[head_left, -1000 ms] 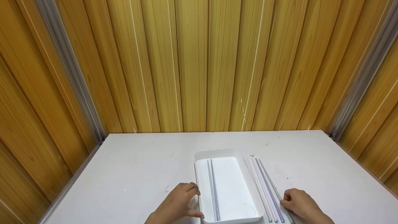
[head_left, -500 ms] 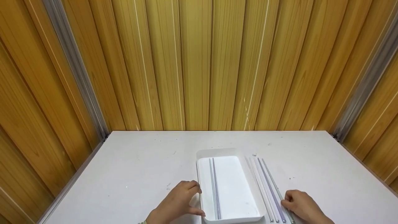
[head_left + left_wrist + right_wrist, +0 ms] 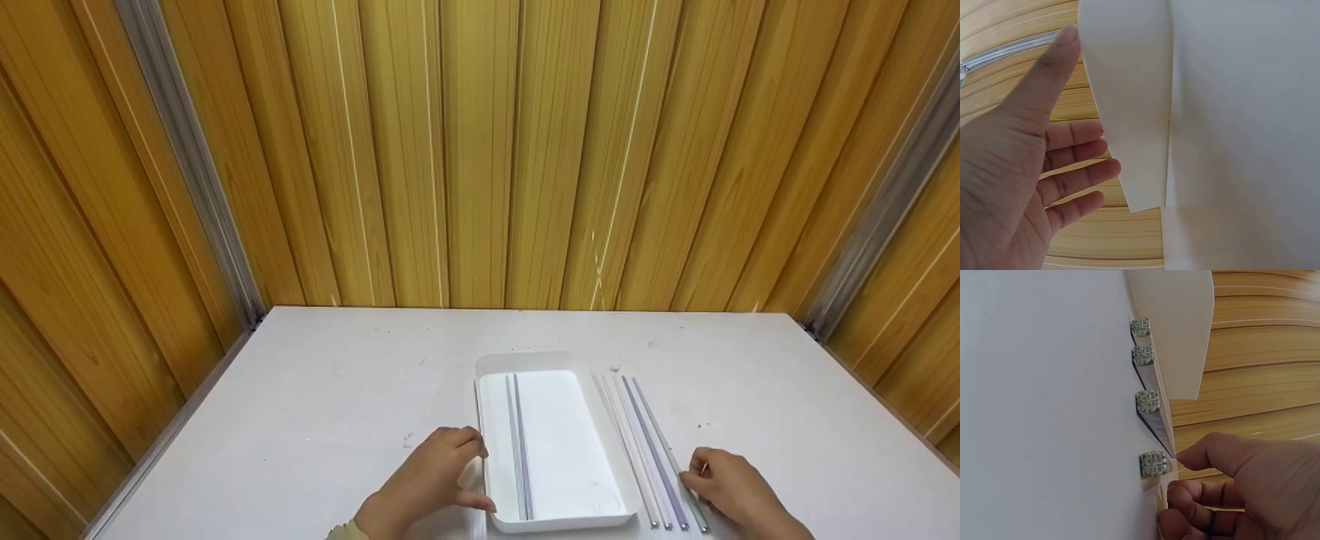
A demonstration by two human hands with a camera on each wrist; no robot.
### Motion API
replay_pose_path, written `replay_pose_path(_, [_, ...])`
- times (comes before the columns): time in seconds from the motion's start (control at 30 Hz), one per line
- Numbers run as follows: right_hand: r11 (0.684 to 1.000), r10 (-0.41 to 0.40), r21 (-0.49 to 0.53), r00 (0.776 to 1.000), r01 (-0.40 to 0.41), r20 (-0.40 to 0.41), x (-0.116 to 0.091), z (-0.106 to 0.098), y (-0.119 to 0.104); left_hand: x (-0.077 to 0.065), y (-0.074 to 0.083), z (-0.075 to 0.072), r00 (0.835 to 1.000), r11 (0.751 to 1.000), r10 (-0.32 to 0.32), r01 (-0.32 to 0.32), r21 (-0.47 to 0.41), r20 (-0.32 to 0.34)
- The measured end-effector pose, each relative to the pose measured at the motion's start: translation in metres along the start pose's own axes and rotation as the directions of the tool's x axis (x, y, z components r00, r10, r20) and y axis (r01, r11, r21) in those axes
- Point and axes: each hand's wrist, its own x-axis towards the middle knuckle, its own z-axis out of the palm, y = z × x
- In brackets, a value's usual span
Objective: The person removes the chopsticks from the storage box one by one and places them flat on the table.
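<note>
Along its left wall, the shallow white tray (image 3: 574, 450) is touched by my left hand (image 3: 431, 472), thumb and fingertips spread apart at the rim. In the left wrist view those fingers (image 3: 1081, 180) look relaxed beside the tray wall (image 3: 1129, 112). My right hand (image 3: 731, 484) pinches the outermost chopstick, a pale green one (image 3: 667, 450), near its close end. The right wrist view shows that chopstick's glittery square end (image 3: 1154, 463) between thumb and curled forefinger. To its left lie a purple chopstick (image 3: 654, 450) and paler ones (image 3: 630, 450), side by side on the table.
Inside the tray, toward its left wall, lie a green chopstick (image 3: 515, 450) and a purple chopstick (image 3: 523, 450). The white table (image 3: 337, 397) ends at a yellow wood-patterned wall (image 3: 480, 187) at the back.
The head view has shifted slightly. Both hands keep nearly the same places at the tray and the outer chopstick, whose far end stands a little farther from the purple one.
</note>
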Motion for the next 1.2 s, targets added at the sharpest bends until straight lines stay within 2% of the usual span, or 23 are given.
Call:
replay_pose_path(0.3, [1.0, 0.001, 0.01, 1.0, -0.001, -0.026, -0.002, -0.008, -0.009, 0.006, -0.001, -0.008, 1.0, 1.0, -0.004, 0.005, -0.021, 0.023])
replay_pose_path(0.53, [0.999, -0.025, 0.025, 0.999, 0.026, -0.034, -0.005, -0.014, -0.014, 0.01, -0.001, -0.009, 0.996, 0.999, -0.031, 0.033, -0.019, 0.078])
replay_pose_path(0.8, [0.993, -0.1, 0.063, 0.995, 0.102, -0.028, -0.009, -0.014, -0.023, 0.006, -0.001, -0.006, 1.0, 1.0, 0.005, -0.005, -0.024, 0.024])
replay_pose_path(1.2, [0.984, -0.181, 0.003, 0.983, 0.181, -0.022, -0.005, -0.015, -0.046, 0.0, 0.0, 0.0, 1.0, 0.999, -0.009, 0.009, -0.03, -0.004])
